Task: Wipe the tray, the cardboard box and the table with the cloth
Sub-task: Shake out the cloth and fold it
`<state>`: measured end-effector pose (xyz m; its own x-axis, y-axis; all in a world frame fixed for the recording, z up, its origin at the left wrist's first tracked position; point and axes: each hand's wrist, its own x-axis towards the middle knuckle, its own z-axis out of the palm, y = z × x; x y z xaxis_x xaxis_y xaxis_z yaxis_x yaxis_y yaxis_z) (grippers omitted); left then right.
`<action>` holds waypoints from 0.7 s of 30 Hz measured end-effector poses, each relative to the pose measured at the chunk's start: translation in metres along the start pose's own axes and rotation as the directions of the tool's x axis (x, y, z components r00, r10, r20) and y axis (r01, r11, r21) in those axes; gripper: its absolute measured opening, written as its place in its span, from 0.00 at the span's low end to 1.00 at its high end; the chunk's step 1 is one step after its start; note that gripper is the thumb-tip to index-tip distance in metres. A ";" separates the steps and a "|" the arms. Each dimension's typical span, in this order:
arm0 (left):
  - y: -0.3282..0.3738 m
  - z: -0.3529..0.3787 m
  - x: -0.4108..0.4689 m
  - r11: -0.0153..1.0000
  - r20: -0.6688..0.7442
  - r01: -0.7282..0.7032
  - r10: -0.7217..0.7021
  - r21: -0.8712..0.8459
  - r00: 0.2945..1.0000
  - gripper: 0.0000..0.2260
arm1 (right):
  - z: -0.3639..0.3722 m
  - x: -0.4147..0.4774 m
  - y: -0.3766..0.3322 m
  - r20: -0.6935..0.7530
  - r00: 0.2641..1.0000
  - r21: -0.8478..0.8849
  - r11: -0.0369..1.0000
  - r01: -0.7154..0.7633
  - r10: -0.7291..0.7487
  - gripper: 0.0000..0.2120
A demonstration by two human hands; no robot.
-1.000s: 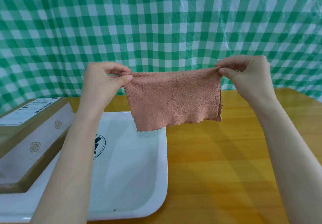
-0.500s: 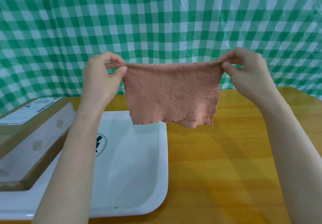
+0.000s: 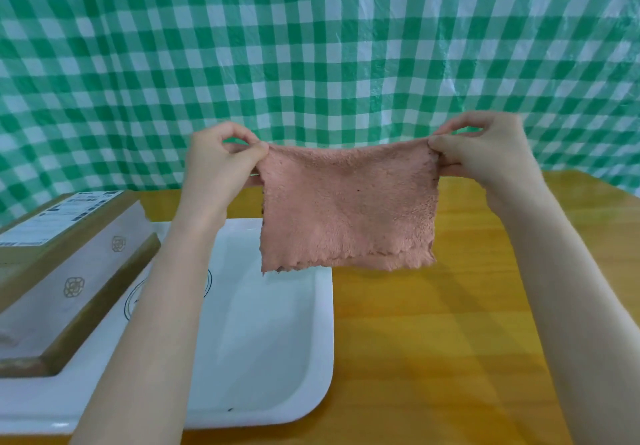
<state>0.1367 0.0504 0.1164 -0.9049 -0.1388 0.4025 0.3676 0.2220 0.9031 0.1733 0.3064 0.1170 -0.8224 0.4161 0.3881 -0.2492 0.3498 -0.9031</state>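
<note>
- Left hand (image 3: 221, 160) is pinched shut on the top left corner of the cloth (image 3: 346, 209), thumb and fingers squeezed together on the fabric, forearm coming up from the bottom of the shot over the tray.
- Right hand (image 3: 485, 150) does the same on the top right corner, thumb pressed against the fingers with the edge of the cloth caught between them.
- Closest to the camera is the white tray (image 3: 311, 358), sitting on the table (image 3: 433, 340) at the lower left. Its floor has a round dark logo, partly hidden by the left forearm, and there's a tiny dark speck near the front rim.
- Cardboard box (image 3: 69, 271) lies in the left part of the tray, brown with a pale strip of tape carrying little flower marks and a white shipping label on top.
- That cloth is pinkish, fluffy, stretched out flat between both hands and hanging in the air, its wavy bottom edge above the tray's far right corner and the yellow wood beside it, touching neither.
- Behind everything hangs a green and white checkered sheet (image 3: 311, 46) with a shiny plastic look.
</note>
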 end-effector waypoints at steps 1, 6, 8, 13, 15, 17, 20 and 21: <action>0.000 0.004 -0.001 1.000 -0.001 0.001 -0.001 0.005 1.000 0.09 | 0.005 -0.001 -0.001 -0.007 1.000 -0.011 1.000 0.014 -0.014 0.07; 0.009 0.024 -0.013 0.989 0.152 0.085 -0.066 -0.120 0.986 0.09 | 0.025 -0.015 -0.012 0.088 0.993 0.013 0.997 0.078 -0.079 0.03; 0.012 0.031 -0.018 0.973 0.242 0.142 -0.096 -0.183 0.966 0.09 | 0.033 -0.021 -0.016 0.134 0.988 0.044 0.996 0.076 -0.082 0.03; 0.014 0.046 -0.031 0.959 0.384 0.170 -0.073 -0.227 0.921 0.06 | 0.045 -0.031 -0.018 0.182 0.979 0.054 0.995 0.087 -0.096 0.02; 0.015 0.049 -0.033 0.959 0.400 0.158 -0.052 -0.236 0.915 0.04 | 0.046 -0.032 -0.018 0.170 0.980 0.040 0.994 0.099 -0.104 0.02; 0.016 0.050 -0.035 0.956 0.405 0.152 -0.039 -0.250 0.913 0.01 | 0.045 -0.032 -0.019 0.167 0.980 0.034 0.994 0.102 -0.106 0.02; 0.018 0.050 -0.036 0.968 0.382 0.106 -0.011 -0.228 0.924 0.02 | 0.043 -0.033 -0.022 0.174 0.980 0.067 0.994 0.080 -0.091 0.02; 0.019 0.049 -0.036 0.971 0.379 0.091 0.000 -0.222 0.925 0.03 | 0.043 -0.033 -0.023 0.179 0.980 0.083 0.994 0.073 -0.087 0.02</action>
<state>0.1656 0.1073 0.1113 -0.9188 0.2371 0.3156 0.3223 -0.0113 0.9466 0.1845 0.2487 0.1169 -0.8757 0.2275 0.4260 -0.3502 0.3082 -0.8845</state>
